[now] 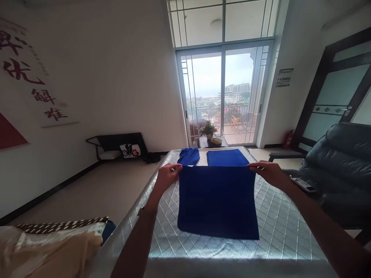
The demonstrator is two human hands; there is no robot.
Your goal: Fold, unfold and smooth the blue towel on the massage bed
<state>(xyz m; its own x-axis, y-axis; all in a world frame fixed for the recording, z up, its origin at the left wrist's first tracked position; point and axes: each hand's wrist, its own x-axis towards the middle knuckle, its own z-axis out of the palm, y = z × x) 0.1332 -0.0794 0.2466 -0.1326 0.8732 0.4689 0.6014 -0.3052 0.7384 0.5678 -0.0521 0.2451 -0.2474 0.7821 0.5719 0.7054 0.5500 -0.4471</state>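
A dark blue cloth [218, 202] hangs stretched between my two hands over the table. My left hand [168, 173] pinches its upper left corner, and my right hand [268, 173] pinches the upper right corner. Beyond it on the silver quilted table cover [285, 227] lies a flat, neatly folded blue cloth [227, 157]. To the left of that sits a crumpled blue cloth [189, 156]. The lower edge of the held cloth hangs down toward me; whether it touches the cover I cannot tell.
A dark leather armchair [344, 166] stands to the right of the table. Past the far end is a small table [213, 142] with a potted plant [209, 129], before sliding glass doors [222, 92]. Patterned fabric [58, 247] is at the lower left; a black bench [118, 144] stands by the wall.
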